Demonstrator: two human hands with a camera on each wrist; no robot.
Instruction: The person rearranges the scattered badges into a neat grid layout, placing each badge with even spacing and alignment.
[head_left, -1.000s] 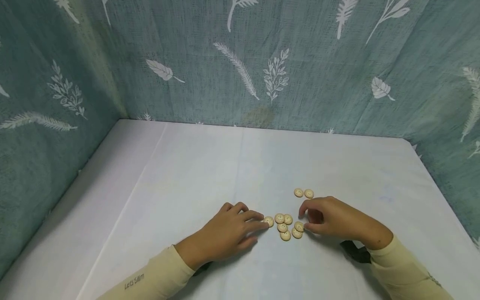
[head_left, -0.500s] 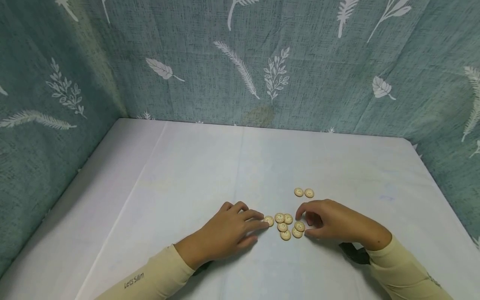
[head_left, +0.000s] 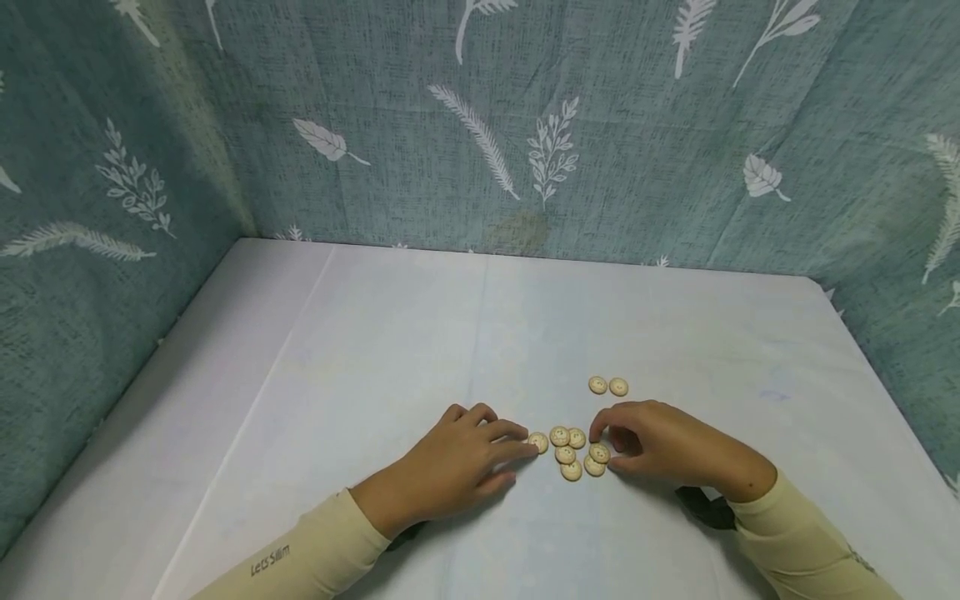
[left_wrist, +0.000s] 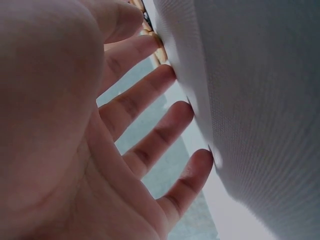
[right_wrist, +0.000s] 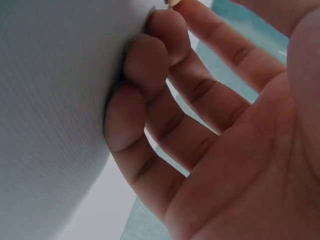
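My left hand (head_left: 461, 471) lies on the white cloth with its fingers spread and lightly bent. One fingertip touches a pale wooden button (head_left: 537, 442). In the left wrist view the fingertips (left_wrist: 182, 112) rest against the cloth. My right hand (head_left: 660, 442) pinches another wooden button (head_left: 599, 452) between thumb and index finger; that button overlaps one beneath it (head_left: 594, 467). Its other fingers (right_wrist: 125, 115) are curled against the cloth in the right wrist view. Between the hands, several more buttons (head_left: 565, 455) lie touching or overlapping in an angled row.
Two loose buttons (head_left: 597, 385) sit side by side beyond my right hand. The table (head_left: 360, 333) is covered in white cloth with creases. Green leaf-patterned fabric (head_left: 405, 167) hangs behind the table and along its sides.
My right hand has shifted slightly left, its index finger coming round the far side of the upper button. The left hand and the buttons look the same.
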